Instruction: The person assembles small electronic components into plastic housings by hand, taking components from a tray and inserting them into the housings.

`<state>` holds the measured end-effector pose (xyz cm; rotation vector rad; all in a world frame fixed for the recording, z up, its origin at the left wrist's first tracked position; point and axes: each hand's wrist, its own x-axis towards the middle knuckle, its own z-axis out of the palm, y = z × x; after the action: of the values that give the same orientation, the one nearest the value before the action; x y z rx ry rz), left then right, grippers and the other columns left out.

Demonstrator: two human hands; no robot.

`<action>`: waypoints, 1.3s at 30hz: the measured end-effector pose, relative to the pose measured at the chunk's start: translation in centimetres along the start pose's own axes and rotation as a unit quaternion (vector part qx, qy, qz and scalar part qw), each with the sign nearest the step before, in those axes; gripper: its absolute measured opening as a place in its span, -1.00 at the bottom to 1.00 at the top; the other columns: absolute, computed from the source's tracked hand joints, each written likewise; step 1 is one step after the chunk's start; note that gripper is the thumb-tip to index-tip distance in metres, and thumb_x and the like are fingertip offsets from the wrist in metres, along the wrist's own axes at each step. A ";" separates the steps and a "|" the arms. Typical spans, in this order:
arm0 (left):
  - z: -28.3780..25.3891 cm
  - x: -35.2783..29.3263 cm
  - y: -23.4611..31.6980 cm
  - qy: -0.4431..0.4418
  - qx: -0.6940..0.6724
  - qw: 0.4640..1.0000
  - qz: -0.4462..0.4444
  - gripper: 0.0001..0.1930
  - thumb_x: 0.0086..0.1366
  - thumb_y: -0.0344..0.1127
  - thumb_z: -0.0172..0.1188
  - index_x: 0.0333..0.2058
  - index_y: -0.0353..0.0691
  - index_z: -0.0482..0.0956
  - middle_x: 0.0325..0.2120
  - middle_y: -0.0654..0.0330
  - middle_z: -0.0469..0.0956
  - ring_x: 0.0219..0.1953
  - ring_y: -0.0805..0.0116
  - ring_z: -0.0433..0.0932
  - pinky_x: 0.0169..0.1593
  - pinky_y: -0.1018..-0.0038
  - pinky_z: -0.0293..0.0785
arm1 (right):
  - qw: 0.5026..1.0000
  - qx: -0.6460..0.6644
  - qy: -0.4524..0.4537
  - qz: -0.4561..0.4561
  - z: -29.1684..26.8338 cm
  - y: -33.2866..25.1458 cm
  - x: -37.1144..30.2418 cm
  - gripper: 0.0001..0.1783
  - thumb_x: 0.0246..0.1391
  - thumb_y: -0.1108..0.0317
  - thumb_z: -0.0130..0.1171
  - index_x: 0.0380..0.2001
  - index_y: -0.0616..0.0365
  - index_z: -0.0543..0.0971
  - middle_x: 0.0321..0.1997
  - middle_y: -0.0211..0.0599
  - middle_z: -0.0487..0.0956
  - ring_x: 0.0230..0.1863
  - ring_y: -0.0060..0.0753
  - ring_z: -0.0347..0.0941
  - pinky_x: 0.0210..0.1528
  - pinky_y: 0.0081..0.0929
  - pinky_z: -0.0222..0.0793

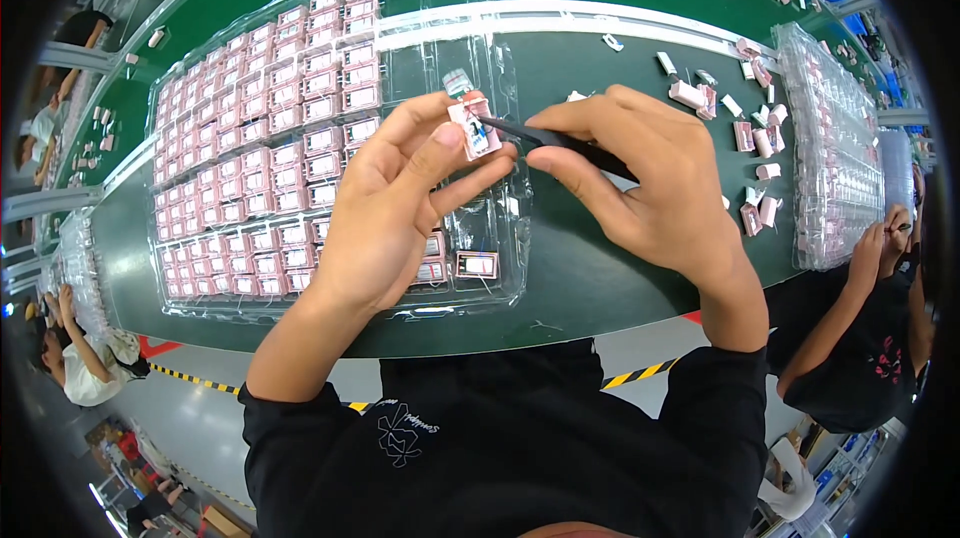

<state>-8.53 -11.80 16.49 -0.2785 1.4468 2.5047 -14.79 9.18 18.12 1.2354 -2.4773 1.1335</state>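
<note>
My left hand (385,193) is closed on a small pink-and-white housing (476,128), pinched between thumb and fingers above the tray. A little red and blue shows inside the housing's open face. My right hand (650,173) grips black tweezers (560,138) between thumb and index finger. Their tips reach into or touch the housing; which of the two I cannot tell. Beneath my left hand lies a clear plastic tray (505,283) with rows of similar pink housings. One housing (477,265) sits by itself near the tray's front right corner.
Loose pink-and-white pieces (688,95) lie scattered on the green table (590,283) to the right. Beyond them rises a stack of clear trays (815,158). A white rail (590,13) crosses the table's far side. Co-workers sit at right (860,328) and at left (85,358).
</note>
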 end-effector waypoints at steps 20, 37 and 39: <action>0.2 0.1 -0.5 0.027 0.021 0.999 0.014 -0.69 0.50 -0.39 -0.01 0.14 -0.37 0.34 0.00 0.10 0.51 0.03 0.33 0.57 0.21 0.29 0.57 | 0.998 -0.027 0.058 -0.014 1.5 -0.1 -0.7 -0.73 -0.13 0.52 0.46 -0.29 0.23 0.64 -0.46 -0.31 0.60 -0.52 -0.28 0.40 -0.50 -0.44 0.30; -0.4 0.3 -0.3 0.009 0.061 0.998 0.018 -0.63 0.53 -0.27 -0.04 0.16 -0.41 0.41 -0.09 0.03 0.58 -0.14 0.37 0.61 -0.02 0.42 0.60 | 0.958 0.259 -0.040 0.114 0.1 0.4 -0.4 -0.88 -0.07 0.51 0.35 -0.40 0.24 0.61 -0.51 -0.24 0.60 -0.47 -0.37 0.54 -0.39 -0.46 0.40; -0.8 0.5 -0.3 -0.008 0.049 0.999 0.016 -0.62 0.53 -0.26 -0.04 0.16 -0.41 0.41 -0.09 0.03 0.58 -0.15 0.36 0.61 -0.02 0.41 0.59 | 0.923 0.345 -0.012 0.170 -0.1 0.5 -0.4 -0.87 0.00 0.48 0.36 -0.36 0.27 0.62 -0.50 -0.31 0.63 -0.43 -0.53 0.56 -0.34 -0.54 0.41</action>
<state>-8.88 -12.28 15.66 -0.2185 1.5747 2.4459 -14.91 9.68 17.79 0.9390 -2.4409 2.2283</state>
